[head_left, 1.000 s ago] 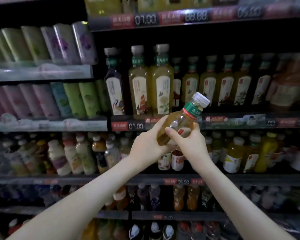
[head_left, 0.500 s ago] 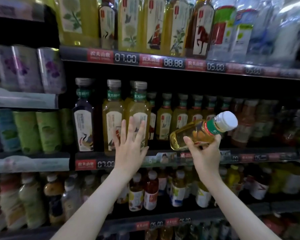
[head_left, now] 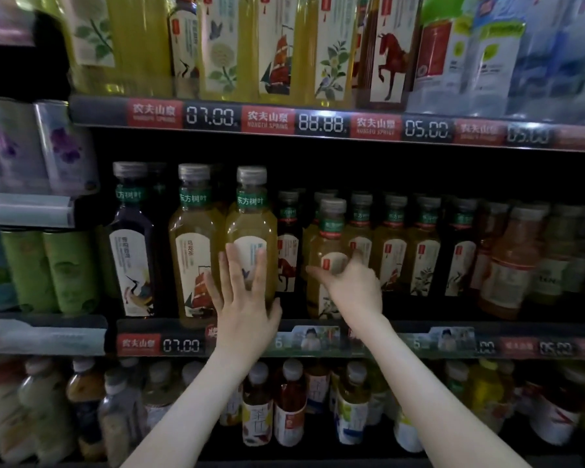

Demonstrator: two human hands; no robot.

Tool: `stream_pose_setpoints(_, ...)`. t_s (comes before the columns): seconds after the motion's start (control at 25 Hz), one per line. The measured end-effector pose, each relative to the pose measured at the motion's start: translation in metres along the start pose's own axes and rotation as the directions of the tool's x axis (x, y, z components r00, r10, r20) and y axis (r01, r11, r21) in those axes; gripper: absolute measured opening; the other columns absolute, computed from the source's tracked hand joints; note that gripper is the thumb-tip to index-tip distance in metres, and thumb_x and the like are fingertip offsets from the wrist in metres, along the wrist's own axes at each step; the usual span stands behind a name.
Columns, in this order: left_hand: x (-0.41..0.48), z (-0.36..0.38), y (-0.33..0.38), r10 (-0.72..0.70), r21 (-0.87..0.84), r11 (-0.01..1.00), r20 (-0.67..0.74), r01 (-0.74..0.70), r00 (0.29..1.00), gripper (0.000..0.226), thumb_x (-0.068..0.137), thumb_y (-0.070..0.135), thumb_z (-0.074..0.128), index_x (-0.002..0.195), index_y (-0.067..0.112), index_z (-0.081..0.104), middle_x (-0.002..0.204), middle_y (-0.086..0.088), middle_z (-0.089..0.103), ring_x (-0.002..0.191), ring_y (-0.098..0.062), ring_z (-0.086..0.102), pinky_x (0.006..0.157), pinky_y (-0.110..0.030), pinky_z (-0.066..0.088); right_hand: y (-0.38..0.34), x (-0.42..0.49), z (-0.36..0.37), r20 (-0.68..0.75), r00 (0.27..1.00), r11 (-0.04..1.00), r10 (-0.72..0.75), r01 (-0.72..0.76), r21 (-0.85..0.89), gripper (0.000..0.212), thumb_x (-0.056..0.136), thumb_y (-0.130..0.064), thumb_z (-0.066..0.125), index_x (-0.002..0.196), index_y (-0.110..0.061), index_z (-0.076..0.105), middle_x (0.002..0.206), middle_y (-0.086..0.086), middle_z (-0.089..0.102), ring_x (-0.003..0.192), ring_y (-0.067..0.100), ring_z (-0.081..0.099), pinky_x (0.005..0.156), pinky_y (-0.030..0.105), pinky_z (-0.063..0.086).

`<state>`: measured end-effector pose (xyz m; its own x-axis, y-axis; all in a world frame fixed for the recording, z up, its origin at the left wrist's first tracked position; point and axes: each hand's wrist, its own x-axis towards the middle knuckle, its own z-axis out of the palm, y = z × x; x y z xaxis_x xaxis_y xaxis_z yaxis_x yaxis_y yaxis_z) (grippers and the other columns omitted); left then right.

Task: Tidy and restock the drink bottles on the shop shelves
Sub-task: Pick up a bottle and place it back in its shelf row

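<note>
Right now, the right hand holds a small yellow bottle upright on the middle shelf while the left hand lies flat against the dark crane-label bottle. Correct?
Only the bottle is wrong: the head view shows the left hand flat against a large yellow bottle; the dark crane-label bottle stands untouched further left. The rest holds.

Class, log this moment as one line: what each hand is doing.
left hand: flat against large yellow bottle | right hand: grips small yellow bottle, upright on middle shelf
</note>
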<state>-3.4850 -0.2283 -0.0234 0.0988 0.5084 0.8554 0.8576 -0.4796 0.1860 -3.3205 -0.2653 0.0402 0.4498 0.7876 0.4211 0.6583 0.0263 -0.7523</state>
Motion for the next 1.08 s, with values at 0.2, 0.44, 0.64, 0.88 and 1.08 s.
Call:
stream_pose_setpoints(0.2,0.002,0.005,0.005,-0.014,0.002,1.000,-0.043,0.014,0.999,0.112,0.077,0.026,0.074,0.151,0.024,-0.010,0.152,-0.016,-0.030,0.142,-0.039,-0.018,0.111,-0.051,-0.021,-0.012,0.009,0.017,-0.031,0.999,0.987,0.021,-0.025,-0.160,0.095,0.079,-0.058,0.065,0.145,-0.008,0.017,0.136,0.015,0.046,0.116,0.034,0.054,0.079,0.038,0.049)
stream_pose_setpoints(0.44,-0.008,-0.001,0.007,-0.023,0.023,0.999,0.003,0.023,1.000,0.108,0.080,0.026,0.071,0.151,0.026,-0.010,0.153,-0.014,-0.030,0.142,-0.037,-0.018,0.113,-0.045,-0.021,0.001,0.005,0.017,0.056,0.996,0.995,0.074,-0.070,-0.073,0.086,0.080,-0.051,0.068,0.141,-0.008,0.025,0.135,0.015,0.047,0.116,0.032,0.054,0.082,0.039,0.050)
stream_pose_setpoints(0.64,-0.014,-0.003,0.037,0.040,-0.001,0.999,-0.030,-0.040,0.999,0.096,0.081,0.023,0.068,0.152,0.023,0.004,0.156,-0.018,-0.015,0.144,-0.038,-0.012,0.113,-0.052,-0.011,0.025,-0.010,0.002,-0.028,1.000,0.992,0.003,0.001,0.125,0.061,0.079,-0.044,0.072,0.121,-0.013,0.042,0.118,0.008,0.059,0.108,0.026,0.060,0.081,0.034,0.054)
stream_pose_setpoints(0.88,-0.006,0.025,0.089,0.118,-0.099,0.989,0.055,-0.112,0.992,0.054,0.084,0.029,0.053,0.136,0.017,0.046,0.146,-0.017,0.034,0.141,-0.034,0.021,0.113,-0.055,0.006,0.067,-0.005,-0.058,-0.169,0.986,0.991,0.006,0.016,0.131,0.066,0.074,-0.047,0.076,0.122,-0.012,0.047,0.116,0.008,0.063,0.108,0.025,0.061,0.082,0.030,0.051)
stream_pose_setpoints(1.08,0.001,0.047,0.132,0.163,-0.307,0.947,0.204,-0.095,0.965,0.040,0.087,0.020,0.050,0.127,0.019,0.057,0.121,-0.007,0.061,0.112,-0.029,0.057,0.096,-0.047,0.047,0.109,0.013,-0.111,-0.233,0.962,0.984,0.139,-0.107,0.145,0.067,0.071,-0.050,0.077,0.120,-0.011,0.052,0.110,0.007,0.064,0.099,0.023,0.062,0.082,0.036,0.054)
